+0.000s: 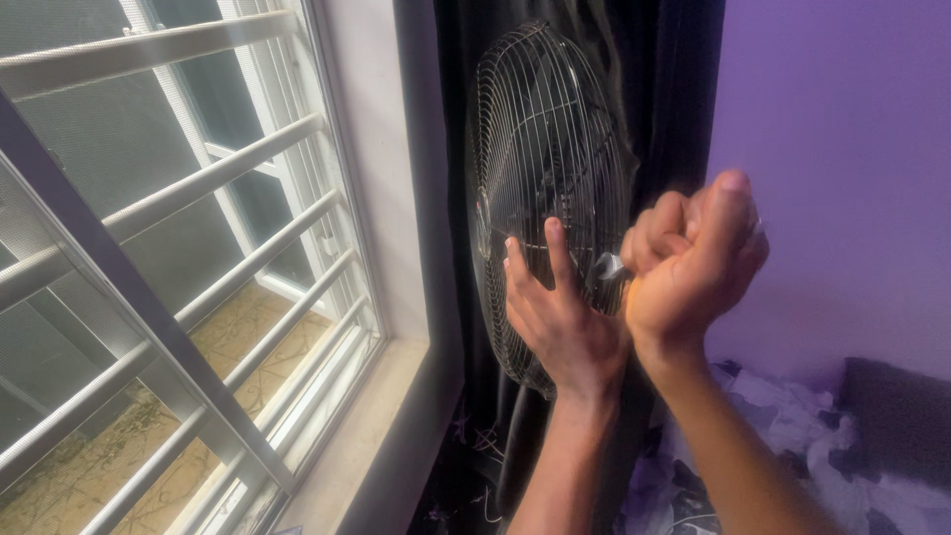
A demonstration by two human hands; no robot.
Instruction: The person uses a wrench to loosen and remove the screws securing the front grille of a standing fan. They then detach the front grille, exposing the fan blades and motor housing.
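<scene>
**Hands on the fan cage**

Left of the fan (545,188) is the window (178,297) with its white bars; the fan stands just beside it, against the black curtain (674,79), on a dark pole.

My left hand (560,317) is spread, fingers up, flat on the wire cage at its lower part. My right hand (693,263), just right of the fan, is curled into a loose fist around something small and shiny at the cage's edge; I cannot tell what it is.

I judge the cage to be thin metal wire: light, stiff enough to push on, but springy and easy to bend, with gaps that catch fingers. The rim looks like the firmest hold. The head seems top-heavy on its pole.

The fan's face points left toward the window and slightly toward me; its long axis runs upright, pole to cage top. Right of it are the purple wall (852,149) and rumpled bedding (792,426).
</scene>
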